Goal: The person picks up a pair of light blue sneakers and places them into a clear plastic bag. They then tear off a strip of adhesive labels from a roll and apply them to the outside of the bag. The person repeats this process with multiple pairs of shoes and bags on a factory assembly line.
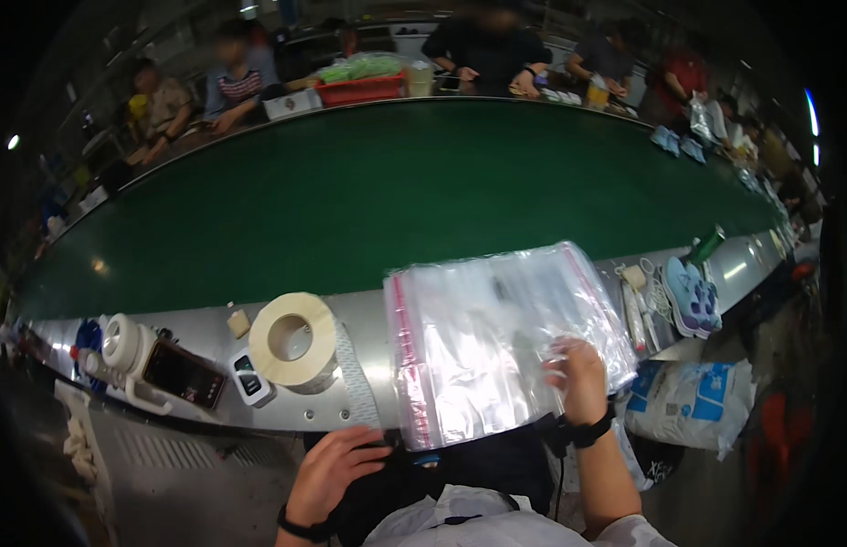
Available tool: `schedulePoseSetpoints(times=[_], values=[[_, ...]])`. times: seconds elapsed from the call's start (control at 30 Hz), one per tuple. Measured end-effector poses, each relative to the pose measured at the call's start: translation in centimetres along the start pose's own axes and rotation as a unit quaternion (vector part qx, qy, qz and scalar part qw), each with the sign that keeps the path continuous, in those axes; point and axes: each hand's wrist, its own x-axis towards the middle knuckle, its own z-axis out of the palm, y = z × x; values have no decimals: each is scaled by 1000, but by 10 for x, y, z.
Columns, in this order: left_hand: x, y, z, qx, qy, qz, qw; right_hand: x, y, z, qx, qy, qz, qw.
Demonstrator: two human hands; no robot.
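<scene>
A stack of clear plastic bags [496,337] with pinkish-red edge strips lies on the metal ledge in front of me. Over its right part is my right hand [578,369], fingers loosely bent and apart, with nothing visible in them. My left hand [337,465] is low, just off the ledge's near edge, its fingers stretched out toward the bags' lower left corner. Close to those fingertips hangs the loose end of a label strip [355,383] from a big cream roll of labels [296,342]. Whether the fingertips touch the strip I cannot tell.
Beyond the metal ledge [287,415] runs a wide green conveyor belt [396,182]. Left sit a phone [184,374], a white handheld device [252,378] and a white jug-like container [123,342]. Right are a blue shoe [692,296] and a filled plastic sack [687,401]. Several people sit opposite.
</scene>
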Motion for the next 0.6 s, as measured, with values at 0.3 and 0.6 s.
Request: schedulePoseSetpoints(times=[0.3, 0.6], values=[[12, -111, -77, 301, 127, 6, 945, -3, 10, -104, -529, 269, -316, 740], [26, -98, -36, 296, 29, 0, 955, -17, 35, -33, -708, -88, -291, 638]])
